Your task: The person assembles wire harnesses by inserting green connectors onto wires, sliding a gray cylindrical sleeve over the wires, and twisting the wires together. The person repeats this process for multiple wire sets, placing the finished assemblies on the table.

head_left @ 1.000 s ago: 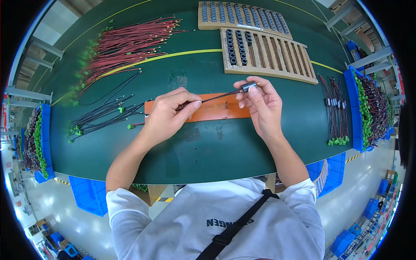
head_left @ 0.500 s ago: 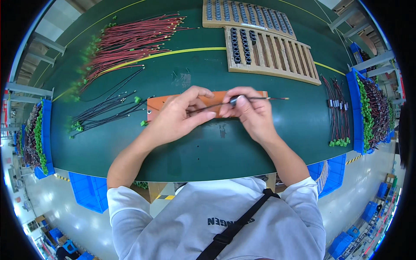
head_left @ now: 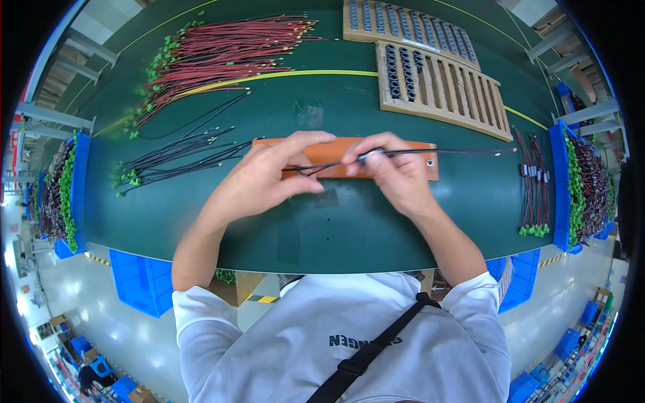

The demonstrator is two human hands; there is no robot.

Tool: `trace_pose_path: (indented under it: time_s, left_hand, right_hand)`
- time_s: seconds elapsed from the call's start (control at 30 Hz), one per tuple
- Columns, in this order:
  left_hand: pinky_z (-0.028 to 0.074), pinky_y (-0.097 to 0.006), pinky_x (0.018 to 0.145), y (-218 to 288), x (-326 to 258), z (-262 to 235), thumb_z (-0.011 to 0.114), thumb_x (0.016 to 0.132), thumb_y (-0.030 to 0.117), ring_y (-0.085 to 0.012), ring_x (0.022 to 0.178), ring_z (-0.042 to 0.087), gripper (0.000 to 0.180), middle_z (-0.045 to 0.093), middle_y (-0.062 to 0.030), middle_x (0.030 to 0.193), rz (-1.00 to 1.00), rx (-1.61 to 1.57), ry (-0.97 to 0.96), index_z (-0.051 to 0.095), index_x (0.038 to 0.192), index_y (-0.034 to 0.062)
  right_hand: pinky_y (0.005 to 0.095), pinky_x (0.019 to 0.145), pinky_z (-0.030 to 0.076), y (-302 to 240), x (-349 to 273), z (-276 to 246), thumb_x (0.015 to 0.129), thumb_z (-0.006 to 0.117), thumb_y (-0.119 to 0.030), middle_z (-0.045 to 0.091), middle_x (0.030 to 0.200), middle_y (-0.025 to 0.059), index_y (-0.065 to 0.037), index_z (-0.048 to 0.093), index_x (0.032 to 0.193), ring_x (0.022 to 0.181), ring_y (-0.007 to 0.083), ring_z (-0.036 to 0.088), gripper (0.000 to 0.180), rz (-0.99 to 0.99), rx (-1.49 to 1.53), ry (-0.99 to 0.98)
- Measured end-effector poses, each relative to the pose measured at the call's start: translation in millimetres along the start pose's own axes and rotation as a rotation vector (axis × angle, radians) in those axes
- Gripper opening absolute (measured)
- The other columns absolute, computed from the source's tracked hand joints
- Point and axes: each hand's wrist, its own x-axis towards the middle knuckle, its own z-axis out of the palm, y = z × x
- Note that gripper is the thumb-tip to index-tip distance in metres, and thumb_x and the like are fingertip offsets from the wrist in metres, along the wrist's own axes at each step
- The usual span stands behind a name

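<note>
A thin dark cable [head_left: 463,150] runs from between my hands out past the right one, with bare tips at its far end. My right hand [head_left: 396,171] pinches a small dark ring [head_left: 371,156] with a shiny edge, through which the cable appears to pass. My left hand [head_left: 265,174] has its inner fingers curled round the cable, while its thumb and index finger stand apart. The cable's other end is hidden at the left palm. Beneath both hands lies an orange strip [head_left: 423,171] with a metal eyelet at its right end.
Red-and-black cables [head_left: 228,54] with green connectors lie far left, black cables [head_left: 188,158] nearer. Cardboard trays [head_left: 443,97] of dark rings stand far right. Cables with ring pieces [head_left: 534,174] lie right. Blue bins [head_left: 559,181] of cables flank the green table [head_left: 322,235].
More cable now sticks out to the right of my right hand. My left thumb and index finger remain apart. The whole view has shifted slightly, moving the table's contents rightward.
</note>
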Motion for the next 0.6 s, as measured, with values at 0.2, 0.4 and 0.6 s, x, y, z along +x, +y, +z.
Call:
trace_pose_path:
  time_s: [0.2, 0.4, 0.6]
  left_hand:
    - [0.055, -0.033, 0.082, -4.0, -10.6, -9.4, 0.078, 0.085, 0.005, -0.0169, 0.083, 0.07, 0.059, 0.075, -0.0076, 0.091, -0.133, -0.028, -0.078, 0.059, 0.14, 0.0061]
    - [0.052, -0.034, 0.094, -53.9, -30.2, -58.1, 0.077, 0.087, 0.006, -0.021, 0.109, 0.063, 0.04, 0.063, -0.0118, 0.127, 0.012, -0.046, 0.097, 0.068, 0.125, 0.0022]
    - [0.056, -0.034, 0.097, -73.8, -26.9, -39.2, 0.071, 0.088, -0.008, -0.0216, 0.107, 0.067, 0.035, 0.063, -0.0144, 0.125, -0.122, -0.329, 0.126, 0.069, 0.122, -0.0022]
  right_hand:
    - [0.033, 0.096, 0.057, 14.8, 13.6, 22.2, 0.106, 0.057, -0.013, 0.068, 0.123, 0.016, 0.0, 0.062, 0.122, 0.108, 0.0203, 0.068, 0.02, 0.039, -0.178, -0.148]
    - [0.0321, 0.095, 0.058, 27.1, 33.8, 21.1, 0.107, 0.056, -0.017, 0.068, 0.126, 0.0172, 0.001, 0.059, 0.126, 0.115, 0.0227, 0.068, 0.025, 0.027, 0.062, 0.121]
    - [0.0311, 0.094, 0.059, 43.4, 30.7, 17.9, 0.107, 0.056, -0.015, 0.067, 0.129, 0.018, 0.0, 0.059, 0.126, 0.115, 0.0218, 0.068, 0.024, 0.036, 0.064, 0.172]
